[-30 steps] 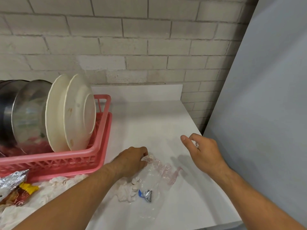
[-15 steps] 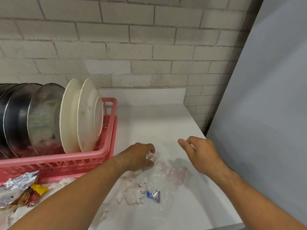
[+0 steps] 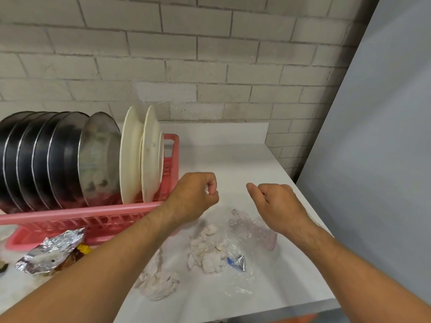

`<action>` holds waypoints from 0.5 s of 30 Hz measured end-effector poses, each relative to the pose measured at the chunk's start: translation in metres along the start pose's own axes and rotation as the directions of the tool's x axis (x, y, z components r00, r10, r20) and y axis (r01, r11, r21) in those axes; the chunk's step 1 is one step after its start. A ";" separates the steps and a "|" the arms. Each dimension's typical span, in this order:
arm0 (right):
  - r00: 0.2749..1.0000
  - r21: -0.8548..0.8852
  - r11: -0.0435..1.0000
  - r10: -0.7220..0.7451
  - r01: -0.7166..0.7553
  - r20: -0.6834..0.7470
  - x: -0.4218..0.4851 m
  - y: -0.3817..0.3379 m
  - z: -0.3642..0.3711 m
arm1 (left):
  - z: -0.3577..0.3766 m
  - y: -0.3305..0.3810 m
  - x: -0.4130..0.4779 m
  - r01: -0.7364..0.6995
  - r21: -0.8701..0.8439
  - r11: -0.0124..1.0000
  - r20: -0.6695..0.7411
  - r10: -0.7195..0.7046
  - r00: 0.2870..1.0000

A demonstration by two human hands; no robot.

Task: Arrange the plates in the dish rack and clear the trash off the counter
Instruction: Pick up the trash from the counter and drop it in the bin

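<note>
My left hand (image 3: 193, 197) hovers above the white counter (image 3: 233, 164) in a fist, pinching a tiny pale scrap (image 3: 206, 189). My right hand (image 3: 275, 203) is also raised with curled fingers; the small white scrap it held earlier is hidden inside them. Below the hands lie crumpled tissue (image 3: 205, 250), a clear plastic wrap (image 3: 251, 229) and a blue-silver wrapper (image 3: 239, 263). More tissue (image 3: 158, 283) lies nearer me. The pink dish rack (image 3: 93, 210) holds several steel plates (image 3: 58, 159) and two white plates (image 3: 133, 159), all standing on edge.
A torn foil snack packet (image 3: 53, 250) lies in front of the rack at the left. A grey panel (image 3: 373, 159) borders the counter's right side and a brick wall (image 3: 210, 66) its back. The counter's front edge runs just below the trash.
Both hands have lifted off the counter. My left hand has left the plastic wrap and closed into a fist. The view has shifted, showing more of the rack.
</note>
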State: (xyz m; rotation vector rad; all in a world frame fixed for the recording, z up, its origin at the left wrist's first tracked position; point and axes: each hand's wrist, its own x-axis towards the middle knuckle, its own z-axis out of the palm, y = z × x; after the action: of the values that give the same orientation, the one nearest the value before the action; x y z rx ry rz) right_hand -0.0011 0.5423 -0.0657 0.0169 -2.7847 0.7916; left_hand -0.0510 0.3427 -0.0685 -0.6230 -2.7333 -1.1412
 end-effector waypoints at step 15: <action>0.983 -0.130 0.986 0.124 -0.107 0.134 -0.042 -0.025 0.024 | 0.029 -0.040 -0.016 -0.054 0.409 0.911 0.419 -0.135 0.898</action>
State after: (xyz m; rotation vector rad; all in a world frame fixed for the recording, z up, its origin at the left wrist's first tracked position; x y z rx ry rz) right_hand 0.0360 0.5058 -0.0827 -0.1168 -2.9876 0.6683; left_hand -0.0519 0.3329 -0.1192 -0.8438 -3.2335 -0.4189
